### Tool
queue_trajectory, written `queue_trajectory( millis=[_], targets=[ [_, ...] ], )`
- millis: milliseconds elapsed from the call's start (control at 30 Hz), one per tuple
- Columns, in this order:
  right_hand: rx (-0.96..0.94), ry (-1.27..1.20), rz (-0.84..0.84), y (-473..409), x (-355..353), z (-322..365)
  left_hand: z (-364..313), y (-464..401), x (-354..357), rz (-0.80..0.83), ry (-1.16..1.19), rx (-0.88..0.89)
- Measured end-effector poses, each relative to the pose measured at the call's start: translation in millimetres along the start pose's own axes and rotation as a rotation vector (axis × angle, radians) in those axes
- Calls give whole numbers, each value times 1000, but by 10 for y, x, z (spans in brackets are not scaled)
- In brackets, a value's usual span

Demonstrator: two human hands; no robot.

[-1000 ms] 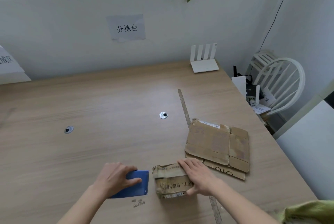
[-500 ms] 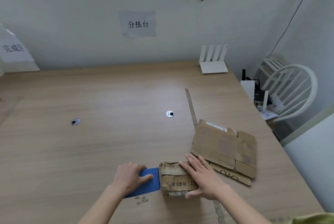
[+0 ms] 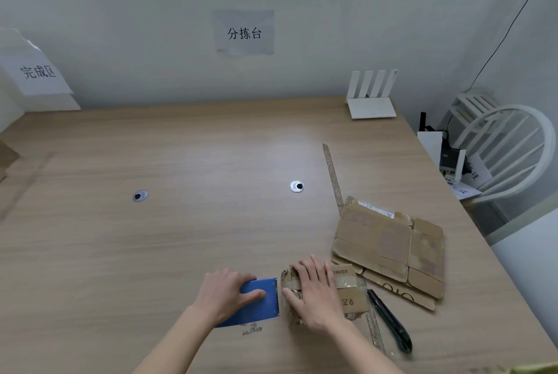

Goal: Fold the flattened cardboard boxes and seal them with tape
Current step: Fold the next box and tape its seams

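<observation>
The grey wall sign [image 3: 244, 32] read "分拣台"; below it, the right hand [image 3: 315, 293] lay spread flat on the small folded brown cardboard box [image 3: 347, 295], the left hand [image 3: 225, 293] gripping the blue flat scraper [image 3: 261, 304]

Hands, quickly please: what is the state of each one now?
Left hand: holding the blue tape dispenser, thumb over it.
Right hand: open, fingers pressing flat on the folded cardboard box.

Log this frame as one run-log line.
left hand: grips blue tape dispenser | right hand: flat on small folded cardboard box | flattened cardboard boxes: stacked beside | black utility knife: idle
</observation>
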State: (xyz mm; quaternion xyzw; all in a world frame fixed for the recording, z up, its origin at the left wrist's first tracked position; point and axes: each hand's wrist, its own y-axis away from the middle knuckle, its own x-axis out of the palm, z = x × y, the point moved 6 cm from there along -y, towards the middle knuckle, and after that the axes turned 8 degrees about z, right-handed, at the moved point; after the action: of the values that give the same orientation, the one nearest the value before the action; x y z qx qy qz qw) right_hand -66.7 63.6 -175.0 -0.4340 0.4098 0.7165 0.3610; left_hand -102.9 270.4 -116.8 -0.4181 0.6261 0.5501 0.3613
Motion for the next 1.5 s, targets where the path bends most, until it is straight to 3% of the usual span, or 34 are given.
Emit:
queue_trajectory(
  millis=[300,433,867,1067,1133,1233,1333,1400,1500],
  targets=[
    [15,27,-18,11,-2,34,274,143,-57,21,20,-21],
    [-3,44,-15,63,25,23,120,30,31,7,-47,18],
    [5,65,-77,91,92,45,-289,-161,457,127,-155,-151],
    [33,60,-17,21,64,81,-23,-22,627,22,-81,-98],
    [-51,70,35,-33,-16,150,81,7,526,-31,-73,-84],
    [-351,64,195,-79,-111,339,239,36,366,-116,-59,-78],
    [-492,110,181,-60,-212,377,381,81,204,-175,-25,-82],
    [-423,166,109,2,-220,301,458,98,132,-199,-31,-79],
    [-46,142,53,122,-227,76,491,104,16,-201,-83,-82]
  ],
)
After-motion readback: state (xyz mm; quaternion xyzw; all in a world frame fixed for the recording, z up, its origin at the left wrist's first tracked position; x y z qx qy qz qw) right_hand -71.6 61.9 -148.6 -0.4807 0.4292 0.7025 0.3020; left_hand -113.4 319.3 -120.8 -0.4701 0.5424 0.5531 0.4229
